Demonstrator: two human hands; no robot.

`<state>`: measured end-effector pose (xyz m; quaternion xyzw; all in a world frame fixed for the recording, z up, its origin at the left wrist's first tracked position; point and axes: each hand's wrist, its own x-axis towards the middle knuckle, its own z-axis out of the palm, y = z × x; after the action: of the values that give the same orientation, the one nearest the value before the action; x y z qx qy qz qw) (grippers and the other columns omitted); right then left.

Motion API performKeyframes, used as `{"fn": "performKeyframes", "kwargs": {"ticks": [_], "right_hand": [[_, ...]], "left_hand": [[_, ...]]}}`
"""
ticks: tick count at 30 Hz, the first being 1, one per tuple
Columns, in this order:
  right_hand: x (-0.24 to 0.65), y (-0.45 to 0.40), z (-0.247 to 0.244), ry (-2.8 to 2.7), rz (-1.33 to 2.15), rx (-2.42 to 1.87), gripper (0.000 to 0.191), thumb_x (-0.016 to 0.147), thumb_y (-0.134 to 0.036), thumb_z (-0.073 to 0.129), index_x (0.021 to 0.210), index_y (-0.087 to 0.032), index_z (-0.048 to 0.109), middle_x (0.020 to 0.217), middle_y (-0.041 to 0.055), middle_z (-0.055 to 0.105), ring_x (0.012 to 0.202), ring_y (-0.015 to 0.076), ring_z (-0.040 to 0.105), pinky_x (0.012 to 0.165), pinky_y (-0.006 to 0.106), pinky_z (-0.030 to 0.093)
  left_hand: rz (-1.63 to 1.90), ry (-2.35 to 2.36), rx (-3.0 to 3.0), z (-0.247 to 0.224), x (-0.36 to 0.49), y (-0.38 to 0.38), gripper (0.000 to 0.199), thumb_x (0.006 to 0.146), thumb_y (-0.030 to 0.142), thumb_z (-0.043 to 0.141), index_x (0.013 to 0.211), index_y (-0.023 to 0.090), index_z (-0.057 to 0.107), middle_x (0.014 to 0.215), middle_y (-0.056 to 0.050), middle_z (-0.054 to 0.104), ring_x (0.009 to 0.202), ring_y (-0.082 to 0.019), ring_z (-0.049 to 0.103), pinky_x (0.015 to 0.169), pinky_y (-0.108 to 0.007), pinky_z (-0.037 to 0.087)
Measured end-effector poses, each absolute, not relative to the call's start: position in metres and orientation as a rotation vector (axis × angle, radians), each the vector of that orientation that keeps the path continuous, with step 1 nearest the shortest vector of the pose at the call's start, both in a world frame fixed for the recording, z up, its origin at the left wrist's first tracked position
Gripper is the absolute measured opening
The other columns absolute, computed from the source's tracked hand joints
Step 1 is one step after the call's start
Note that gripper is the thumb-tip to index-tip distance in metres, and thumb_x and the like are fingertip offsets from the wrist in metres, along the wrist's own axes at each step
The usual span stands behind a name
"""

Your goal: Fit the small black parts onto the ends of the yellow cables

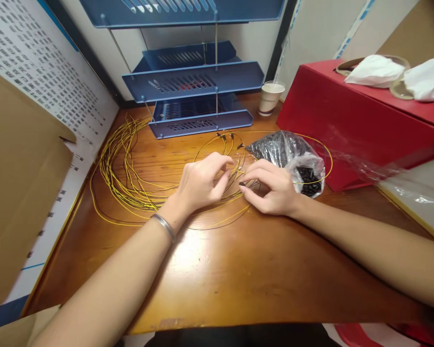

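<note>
Several thin yellow cables [125, 166] lie coiled on a wooden desk [238, 270]. My left hand [201, 182] pinches the ends of some of these cables near the desk's middle. A silver bangle [164, 226] sits on that wrist. My right hand [269, 187] is close beside it, fingertips pinched on a small black piece [242, 183] at a cable end. Just right of my right hand lies a clear plastic bag of small black parts [292, 156], its mouth open toward me.
A blue stacked paper tray [198, 86] stands at the back. A paper cup [270, 98] sits beside it. A red box [354, 120] with white cloths on top fills the right. Cardboard [18, 193] and a printed sheet [54, 82] line the left.
</note>
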<state>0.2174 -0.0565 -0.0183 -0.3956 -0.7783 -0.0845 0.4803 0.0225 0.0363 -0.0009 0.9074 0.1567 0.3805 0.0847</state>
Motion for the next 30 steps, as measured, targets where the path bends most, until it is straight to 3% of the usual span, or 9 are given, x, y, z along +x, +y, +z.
{"fn": "performKeyframes", "kwargs": {"ticks": [10,30], "right_hand": [[0.2242,-0.0555,-0.0191,-1.985,-0.108,-1.055,0.009,0.079,-0.015,0.067,0.086,-0.02,0.064,0.082,0.003,0.069,0.074,0.0167,0.065,0.064,0.03,0.055],[0.2248,-0.0577,-0.0179,-1.987,-0.123,-1.035,0.011,0.076,-0.015,0.066,0.085,-0.021,0.062,0.081,0.0029,0.066,0.073,0.0175,0.063,0.065,0.032,0.053]], "left_hand": [[1.079,0.308,2.892,-0.0015,0.0205,0.0364,0.026,0.094,0.026,0.06,0.117,0.015,0.066,0.115,-0.011,0.074,0.094,-0.019,0.074,0.075,-0.026,0.058],[1.046,0.314,2.822,-0.0079,0.0211,0.0393,0.017,0.096,0.024,0.058,0.097,0.018,0.073,0.094,-0.006,0.079,0.08,-0.015,0.074,0.072,-0.023,0.055]]}}
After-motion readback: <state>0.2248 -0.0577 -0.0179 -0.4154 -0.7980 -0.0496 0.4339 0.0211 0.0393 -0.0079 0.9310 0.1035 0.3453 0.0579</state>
